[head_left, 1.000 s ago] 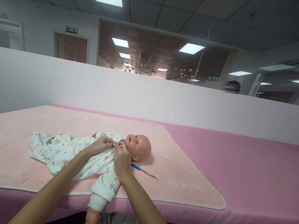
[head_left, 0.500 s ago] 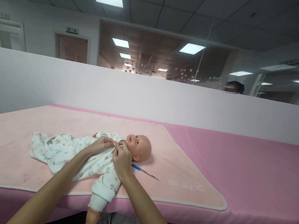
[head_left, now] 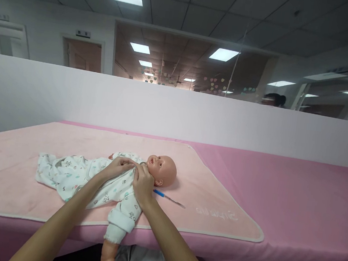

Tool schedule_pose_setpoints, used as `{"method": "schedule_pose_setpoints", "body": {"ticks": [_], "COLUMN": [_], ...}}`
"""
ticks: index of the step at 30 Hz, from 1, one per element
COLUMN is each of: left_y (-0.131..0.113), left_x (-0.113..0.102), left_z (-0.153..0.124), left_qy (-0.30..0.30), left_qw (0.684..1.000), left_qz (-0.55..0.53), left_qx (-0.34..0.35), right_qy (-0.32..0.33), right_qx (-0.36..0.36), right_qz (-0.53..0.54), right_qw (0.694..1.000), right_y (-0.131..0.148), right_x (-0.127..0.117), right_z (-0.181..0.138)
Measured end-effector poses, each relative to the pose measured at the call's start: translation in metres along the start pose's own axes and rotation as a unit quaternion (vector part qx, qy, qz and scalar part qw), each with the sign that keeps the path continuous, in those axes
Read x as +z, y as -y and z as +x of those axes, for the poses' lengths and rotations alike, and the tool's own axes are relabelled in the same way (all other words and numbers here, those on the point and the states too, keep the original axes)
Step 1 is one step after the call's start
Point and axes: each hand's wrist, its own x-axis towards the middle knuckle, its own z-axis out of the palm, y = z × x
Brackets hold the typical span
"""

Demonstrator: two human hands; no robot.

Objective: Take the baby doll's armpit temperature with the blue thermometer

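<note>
A baby doll (head_left: 166,168) lies on its back with its head to the right, dressed in a white printed romper (head_left: 73,173). My left hand (head_left: 120,168) rests on the doll's chest, its fingers pinched on the romper's front. Close beside the doll's neck, my right hand (head_left: 142,182) pinches the same cloth near the collar, its fingertips meeting those of the left. What exactly sits between the fingertips is hidden. One doll arm (head_left: 110,252) hangs over the table's front edge. To the right of my right wrist lies a blue pen-like stick (head_left: 159,193) with a thin shaft.
Beneath the doll is a peach mat (head_left: 217,195) with white edging and lettering. It lies on a pink table cover (head_left: 305,197). A white partition (head_left: 176,114) stands behind the table. Beyond it, part of a person's head (head_left: 274,99) shows at the right.
Both hands stay at the romper's chest, with the right fingers shifting slightly at the collar. The view has tilted a little. The doll and the pen-like stick lie as before.
</note>
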Motion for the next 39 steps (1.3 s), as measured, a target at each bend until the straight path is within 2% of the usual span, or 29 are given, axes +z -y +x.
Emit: {"method": "schedule_pose_setpoints", "body": {"ticks": [21, 28, 39], "left_y": [-0.0043, -0.0029, -0.0029], "left_x": [-0.0021, -0.0017, 0.0016], "left_z": [-0.0008, -0.0003, -0.0005], "left_qy": [0.064, 0.058, 0.011], "left_qw": [0.994, 0.993, 0.998], "left_qz": [-0.079, -0.093, -0.059], "left_qx": [-0.037, -0.036, -0.033], "right_qy": [-0.002, -0.006, -0.015], "right_qx": [0.021, 0.03, 0.026], "right_qz": [0.024, 0.021, 0.101], "right_qw": [0.999, 0.999, 0.994], "right_y": [0.004, 0.0066, 0.0054], "right_x": [-0.0033, -0.0056, -0.0072], "right_z": [-0.0002, 0.0002, 0.0009]}}
